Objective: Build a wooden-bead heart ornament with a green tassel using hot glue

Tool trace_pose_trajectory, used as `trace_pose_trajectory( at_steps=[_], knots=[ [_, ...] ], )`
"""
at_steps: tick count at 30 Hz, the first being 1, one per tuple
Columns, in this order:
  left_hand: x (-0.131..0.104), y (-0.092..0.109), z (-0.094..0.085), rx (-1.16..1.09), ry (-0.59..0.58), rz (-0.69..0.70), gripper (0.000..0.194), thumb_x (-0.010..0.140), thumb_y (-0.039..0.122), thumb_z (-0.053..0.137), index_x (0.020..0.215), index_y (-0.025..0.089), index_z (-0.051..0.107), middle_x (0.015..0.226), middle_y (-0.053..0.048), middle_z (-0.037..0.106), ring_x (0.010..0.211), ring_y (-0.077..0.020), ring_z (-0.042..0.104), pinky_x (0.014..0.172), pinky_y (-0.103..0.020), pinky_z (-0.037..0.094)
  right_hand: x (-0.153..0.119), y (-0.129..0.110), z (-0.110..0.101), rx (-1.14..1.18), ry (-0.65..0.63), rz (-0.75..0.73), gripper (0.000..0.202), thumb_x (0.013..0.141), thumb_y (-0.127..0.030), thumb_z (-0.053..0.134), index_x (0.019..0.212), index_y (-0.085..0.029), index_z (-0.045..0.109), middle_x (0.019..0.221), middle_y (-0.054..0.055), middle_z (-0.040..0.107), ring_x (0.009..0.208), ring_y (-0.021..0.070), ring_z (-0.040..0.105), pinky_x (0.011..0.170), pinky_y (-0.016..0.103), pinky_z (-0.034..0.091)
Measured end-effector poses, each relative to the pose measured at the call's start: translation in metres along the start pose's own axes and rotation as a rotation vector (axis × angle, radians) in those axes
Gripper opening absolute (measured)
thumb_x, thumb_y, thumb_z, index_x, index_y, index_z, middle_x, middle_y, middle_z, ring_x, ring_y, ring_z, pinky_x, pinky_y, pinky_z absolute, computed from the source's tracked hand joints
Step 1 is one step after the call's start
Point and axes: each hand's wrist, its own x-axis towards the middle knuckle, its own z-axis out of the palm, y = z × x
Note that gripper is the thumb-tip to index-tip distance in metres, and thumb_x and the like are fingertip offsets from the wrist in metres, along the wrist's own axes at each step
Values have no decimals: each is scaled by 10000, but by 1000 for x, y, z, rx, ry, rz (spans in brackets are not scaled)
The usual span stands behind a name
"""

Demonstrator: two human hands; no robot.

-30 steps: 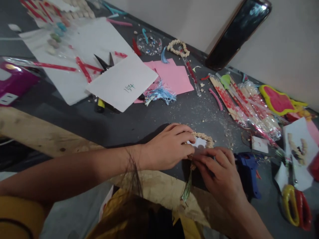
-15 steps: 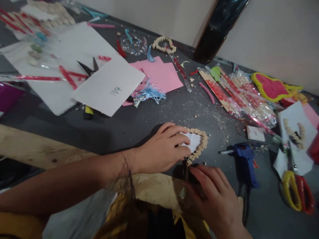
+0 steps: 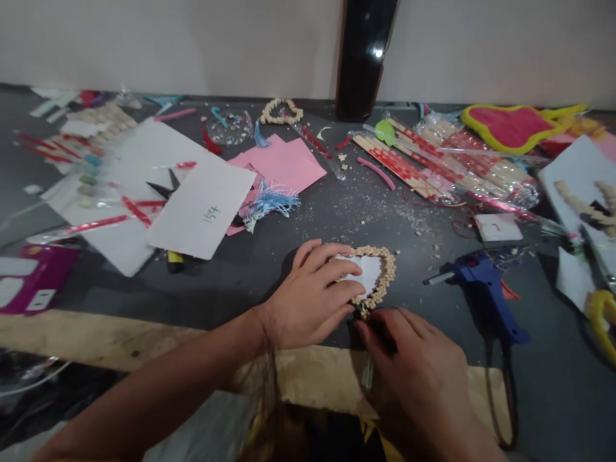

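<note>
- I'm at what looks like a craft workspace; whether it sits in a home or a workshop, I can't tell.
- My dark tabletop (image 3: 231, 282) runs up to a plain pale wall (image 3: 216, 48), with bare wood (image 3: 96, 337) along its near edge.
- A blue glue gun (image 3: 481, 273) lies on my right.
- Around me are pink paper (image 3: 296, 160), a white card (image 3: 202, 212), a light-blue tassel (image 3: 274, 202) and red-patterned sticks (image 3: 394, 163) beside plastic wrapping.
- Pale crumbs (image 3: 363, 208) are scattered over my surface, near a beaded piece (image 3: 385, 276).
</note>
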Motion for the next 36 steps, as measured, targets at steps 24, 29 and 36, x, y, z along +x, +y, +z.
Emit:
trace_pose_trajectory(
  at_steps=[24,29,36],
  knots=[
    [21,28,-19,-259,-118,-93,78,837,205,641,817,229,712,758,15,704,867,-174,552,853,-360,297,-8,6,-20,421,68,59,117,876,-260,508,811,-213,593,685,-8,666,601,132,613,564,245,447],
    [24,31,-23,-394,-124,-126,72,802,173,673,743,211,689,708,20,688,863,-160,572,883,-327,337,-7,6,-20,690,-62,222,89,837,-251,535,790,-212,601,638,-38,647,536,88,590,505,174,453],
    [19,43,-34,-552,-164,-339,294,898,341,513,1081,150,642,897,-38,690,822,-142,600,761,-236,426,-4,9,-30,559,83,35,72,845,-212,532,807,-211,593,649,-27,647,556,93,587,524,190,459]
  ],
)
